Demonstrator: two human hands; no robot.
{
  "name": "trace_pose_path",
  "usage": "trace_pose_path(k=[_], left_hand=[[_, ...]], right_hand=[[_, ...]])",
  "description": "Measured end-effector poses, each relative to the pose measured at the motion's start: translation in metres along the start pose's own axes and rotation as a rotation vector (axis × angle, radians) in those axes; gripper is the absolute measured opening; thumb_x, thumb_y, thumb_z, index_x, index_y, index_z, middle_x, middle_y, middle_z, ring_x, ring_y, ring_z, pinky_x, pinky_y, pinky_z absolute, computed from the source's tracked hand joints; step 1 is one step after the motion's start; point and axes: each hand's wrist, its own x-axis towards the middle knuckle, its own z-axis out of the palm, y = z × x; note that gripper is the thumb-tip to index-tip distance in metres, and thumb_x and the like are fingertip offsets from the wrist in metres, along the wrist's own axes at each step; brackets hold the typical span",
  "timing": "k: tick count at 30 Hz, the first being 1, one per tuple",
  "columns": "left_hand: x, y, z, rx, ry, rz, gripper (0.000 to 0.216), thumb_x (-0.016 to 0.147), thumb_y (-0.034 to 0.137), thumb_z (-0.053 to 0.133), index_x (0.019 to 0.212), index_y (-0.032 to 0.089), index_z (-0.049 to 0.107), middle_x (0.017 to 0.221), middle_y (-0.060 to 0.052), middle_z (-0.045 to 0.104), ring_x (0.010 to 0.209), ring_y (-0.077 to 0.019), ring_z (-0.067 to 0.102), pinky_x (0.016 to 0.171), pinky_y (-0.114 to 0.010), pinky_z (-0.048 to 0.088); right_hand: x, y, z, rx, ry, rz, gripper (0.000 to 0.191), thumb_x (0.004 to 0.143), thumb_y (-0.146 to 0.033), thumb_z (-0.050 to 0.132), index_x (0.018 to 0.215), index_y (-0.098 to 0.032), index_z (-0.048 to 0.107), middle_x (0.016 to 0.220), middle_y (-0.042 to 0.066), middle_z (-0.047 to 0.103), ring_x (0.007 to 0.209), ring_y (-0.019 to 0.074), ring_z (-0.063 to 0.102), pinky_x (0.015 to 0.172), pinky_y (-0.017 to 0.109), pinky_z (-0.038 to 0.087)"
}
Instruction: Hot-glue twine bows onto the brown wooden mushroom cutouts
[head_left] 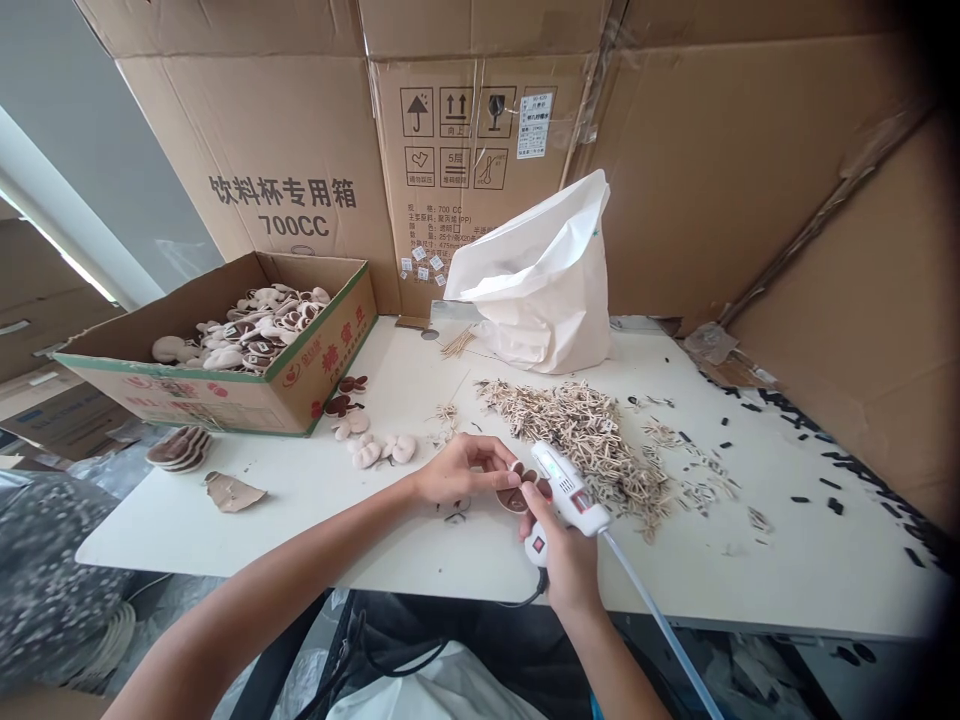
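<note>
My left hand (463, 470) pinches a small brown-faced plush piece (511, 499) with rounded ears above the table's front part. My right hand (571, 560) is closed round a white hot glue gun (571, 490), whose clear glue stick trails out of its back toward me. The right thumb and fingertips also touch the plush piece, hiding part of it. A green light glows on the gun's body. Just beyond my hands lies a heap of short pale sticks (577, 430). Finished-looking cream plush heads (384, 450) rest left of the heap.
An open cardboard box (300, 400) full of plush pieces stands at the left. Near it are a stack of brown pieces (180, 448) and a cardboard scrap (234, 492). A white bag (555, 310) stands at the back. Black bits (835, 507) scatter rightward; cardboard walls (697, 170) surround the table.
</note>
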Motion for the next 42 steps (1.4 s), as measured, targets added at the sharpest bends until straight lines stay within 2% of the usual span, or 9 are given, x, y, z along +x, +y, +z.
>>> trace_pose_path(k=[7, 11, 15, 19, 22, 28, 34, 38, 42], left_hand=[[0.001, -0.001, 0.000, 0.077, 0.067, 0.003, 0.045, 0.079, 0.053, 0.085, 0.086, 0.012, 0.071, 0.081, -0.011, 0.077, 0.074, -0.0202, 0.074, 0.067, -0.029, 0.057], [0.002, -0.001, 0.000, 0.141, 0.092, 0.010, 0.046, 0.088, 0.058, 0.075, 0.082, 0.013, 0.070, 0.078, -0.009, 0.075, 0.071, -0.0182, 0.071, 0.066, -0.028, 0.053], [0.004, -0.003, -0.004, 0.319, 0.297, 0.020, 0.050, 0.099, 0.058, 0.057, 0.077, 0.014, 0.070, 0.069, -0.005, 0.070, 0.061, -0.0128, 0.059, 0.059, -0.025, 0.043], [0.007, -0.005, -0.013, 0.378, 0.478, -0.002, 0.041, 0.098, 0.052, 0.059, 0.081, 0.016, 0.067, 0.067, -0.002, 0.066, 0.057, -0.0126, 0.054, 0.054, -0.025, 0.039], [0.007, -0.006, -0.020, 0.493, 0.524, 0.020, 0.028, 0.097, 0.041, 0.060, 0.084, 0.016, 0.067, 0.070, -0.002, 0.067, 0.062, -0.0139, 0.057, 0.059, -0.026, 0.043], [0.006, -0.014, -0.030, 0.906, 0.525, 0.151, 0.014, 0.092, 0.022, 0.058, 0.101, 0.020, 0.069, 0.094, -0.006, 0.070, 0.087, -0.0208, 0.063, 0.075, -0.033, 0.050], [0.006, -0.025, -0.034, 1.122, 0.284, 0.253, 0.026, 0.097, 0.031, 0.061, 0.121, 0.022, 0.067, 0.126, -0.012, 0.066, 0.118, -0.0294, 0.059, 0.102, -0.047, 0.050], [0.007, -0.028, -0.033, 1.176, 0.222, 0.308, 0.028, 0.102, 0.036, 0.057, 0.125, 0.022, 0.066, 0.139, -0.012, 0.062, 0.126, -0.0302, 0.056, 0.108, -0.049, 0.047], [0.007, -0.026, -0.032, 1.143, 0.125, 0.327, 0.033, 0.105, 0.040, 0.054, 0.130, 0.022, 0.066, 0.137, -0.012, 0.065, 0.128, -0.0295, 0.056, 0.108, -0.047, 0.047]], right_hand=[[-0.002, -0.001, 0.002, 0.018, 0.017, 0.021, 0.044, 0.070, -0.053, 0.092, 0.089, -0.019, 0.070, 0.051, -0.004, 0.058, 0.043, 0.0119, 0.047, 0.041, 0.023, 0.037], [0.000, 0.003, 0.001, 0.008, 0.045, 0.020, 0.044, 0.071, -0.053, 0.092, 0.088, -0.019, 0.069, 0.050, -0.004, 0.057, 0.043, 0.0118, 0.047, 0.041, 0.022, 0.038], [0.003, 0.005, 0.000, 0.035, 0.076, 0.039, 0.045, 0.071, -0.053, 0.092, 0.086, -0.019, 0.067, 0.049, -0.004, 0.057, 0.044, 0.0118, 0.048, 0.042, 0.022, 0.039], [0.003, 0.004, 0.001, 0.057, 0.086, 0.048, 0.044, 0.072, -0.052, 0.093, 0.085, -0.019, 0.066, 0.049, -0.004, 0.057, 0.044, 0.0109, 0.046, 0.042, 0.021, 0.037], [0.002, 0.003, 0.001, 0.075, 0.082, 0.046, 0.044, 0.072, -0.051, 0.092, 0.086, -0.019, 0.067, 0.049, -0.004, 0.057, 0.045, 0.0110, 0.047, 0.041, 0.020, 0.036], [0.005, 0.006, 0.000, 0.080, 0.077, 0.044, 0.046, 0.070, -0.052, 0.093, 0.085, -0.018, 0.065, 0.048, -0.003, 0.056, 0.044, 0.0108, 0.045, 0.041, 0.020, 0.034], [0.002, 0.002, 0.003, 0.078, 0.075, 0.028, 0.043, 0.073, -0.050, 0.091, 0.085, -0.019, 0.065, 0.048, -0.004, 0.056, 0.043, 0.0093, 0.042, 0.042, 0.019, 0.032], [0.002, 0.002, 0.004, 0.072, 0.076, 0.024, 0.043, 0.072, -0.051, 0.091, 0.083, -0.019, 0.064, 0.047, -0.004, 0.055, 0.042, 0.0090, 0.042, 0.042, 0.019, 0.032], [0.004, 0.005, 0.004, 0.048, 0.081, 0.027, 0.044, 0.072, -0.053, 0.091, 0.081, -0.020, 0.063, 0.047, -0.004, 0.056, 0.042, 0.0090, 0.042, 0.041, 0.019, 0.032]])
